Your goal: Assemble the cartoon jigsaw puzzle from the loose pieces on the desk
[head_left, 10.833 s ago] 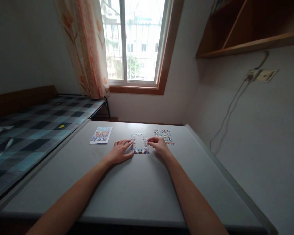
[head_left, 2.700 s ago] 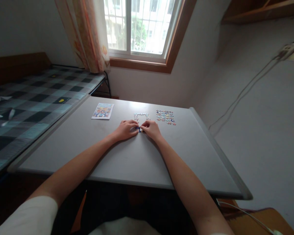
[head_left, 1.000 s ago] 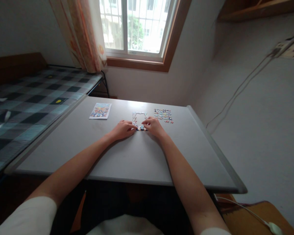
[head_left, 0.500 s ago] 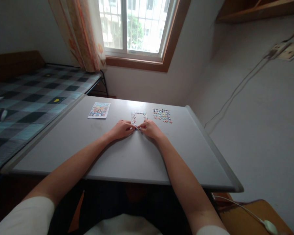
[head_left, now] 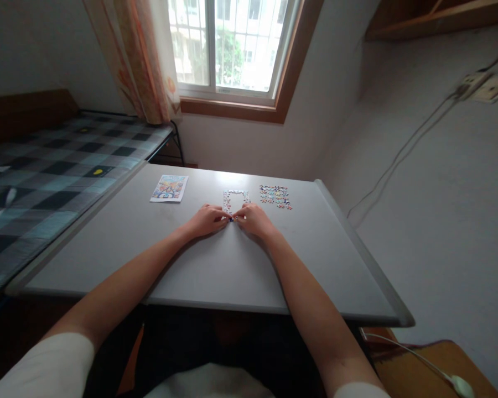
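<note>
A partly joined jigsaw puzzle (head_left: 227,200), a rectangular border with bare tabletop inside, lies in the middle of the table. At its near edge my left hand (head_left: 208,219) is closed, its thumb and fingertips pinched on a small dark blue puzzle piece (head_left: 231,219). Facing it from the other side, my right hand (head_left: 255,219) also pinches at a piece of that near edge, and the two sets of fingertips almost meet. My fingers cover part of the border's lower corners. Loose puzzle pieces (head_left: 274,194) lie in rows to the right, beyond my right hand.
A printed picture sheet (head_left: 169,188) lies on the grey-white table (head_left: 216,271) at the left. A bed with a checked cover (head_left: 120,150) adjoins the table's left side. Cables (head_left: 402,146) hang along the right wall, and a wooden stool (head_left: 431,359) stands at lower right.
The whole view has shifted slightly. Both hands stay at the puzzle's near edge with only tiny finger movement.
</note>
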Available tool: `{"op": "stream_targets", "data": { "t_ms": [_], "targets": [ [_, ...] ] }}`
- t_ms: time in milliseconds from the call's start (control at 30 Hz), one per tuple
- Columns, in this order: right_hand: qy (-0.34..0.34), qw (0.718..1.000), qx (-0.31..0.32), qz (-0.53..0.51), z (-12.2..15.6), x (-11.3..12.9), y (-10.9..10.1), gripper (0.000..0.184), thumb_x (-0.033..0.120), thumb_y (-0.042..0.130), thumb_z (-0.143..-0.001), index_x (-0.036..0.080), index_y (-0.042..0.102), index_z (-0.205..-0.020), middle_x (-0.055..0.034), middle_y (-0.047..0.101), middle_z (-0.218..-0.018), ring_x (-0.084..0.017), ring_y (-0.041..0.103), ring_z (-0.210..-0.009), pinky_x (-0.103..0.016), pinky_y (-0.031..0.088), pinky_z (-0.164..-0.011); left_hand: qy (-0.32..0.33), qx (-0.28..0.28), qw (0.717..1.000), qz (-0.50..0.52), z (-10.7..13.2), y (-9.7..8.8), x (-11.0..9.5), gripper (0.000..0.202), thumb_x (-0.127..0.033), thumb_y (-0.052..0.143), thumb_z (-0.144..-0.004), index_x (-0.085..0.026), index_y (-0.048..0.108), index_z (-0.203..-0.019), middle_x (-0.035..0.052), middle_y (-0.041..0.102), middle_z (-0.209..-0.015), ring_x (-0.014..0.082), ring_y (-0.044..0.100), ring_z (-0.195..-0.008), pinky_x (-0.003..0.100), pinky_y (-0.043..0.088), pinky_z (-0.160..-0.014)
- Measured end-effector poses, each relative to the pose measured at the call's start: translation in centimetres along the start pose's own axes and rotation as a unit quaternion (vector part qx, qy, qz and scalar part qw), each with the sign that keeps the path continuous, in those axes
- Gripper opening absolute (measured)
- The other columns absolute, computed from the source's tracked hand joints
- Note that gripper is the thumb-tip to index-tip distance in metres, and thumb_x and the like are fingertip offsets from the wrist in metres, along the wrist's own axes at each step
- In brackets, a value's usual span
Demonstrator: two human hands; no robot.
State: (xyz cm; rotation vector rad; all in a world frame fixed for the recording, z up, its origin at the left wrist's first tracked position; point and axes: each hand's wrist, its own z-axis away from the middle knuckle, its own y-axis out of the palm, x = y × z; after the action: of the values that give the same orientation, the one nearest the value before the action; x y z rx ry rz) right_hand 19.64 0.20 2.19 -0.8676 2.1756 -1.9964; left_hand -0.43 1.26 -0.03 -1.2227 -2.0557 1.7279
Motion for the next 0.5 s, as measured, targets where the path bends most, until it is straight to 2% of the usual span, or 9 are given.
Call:
{"op": "stream_targets", "data": {
  "t_ms": [200,500],
  "targets": [
    [0.014,1.0,0.019,-0.007,-0.14,0.0,0.07,0.03,0.021,0.052,-0.086,0.026,0.074,-0.106,-0.0062,0.069,-0.093,-0.015,0.06,-0.086,-0.023,0.041,-0.08,0.005,-0.003,1.0,-0.008,0.06,-0.03,-0.12,0.029,-0.032,0.051,-0.088,-0.024,0.073,-0.105,0.001,0.066,-0.076,0.0122,0.057,-0.066,0.027,0.039,-0.077],
    [0.021,0.998,0.054,-0.009,-0.25,-0.03,0.05,0.025,0.025,0.056,-0.085,0.025,0.076,-0.101,-0.0063,0.073,-0.088,-0.016,0.061,-0.081,-0.023,0.041,-0.077,0.01,-0.01,1.0,-0.001,0.09,0.14,0.18,0.029,-0.032,0.051,-0.088,-0.024,0.074,-0.104,0.0005,0.065,-0.073,0.0114,0.056,-0.064,0.027,0.039,-0.075]
  ]
}}
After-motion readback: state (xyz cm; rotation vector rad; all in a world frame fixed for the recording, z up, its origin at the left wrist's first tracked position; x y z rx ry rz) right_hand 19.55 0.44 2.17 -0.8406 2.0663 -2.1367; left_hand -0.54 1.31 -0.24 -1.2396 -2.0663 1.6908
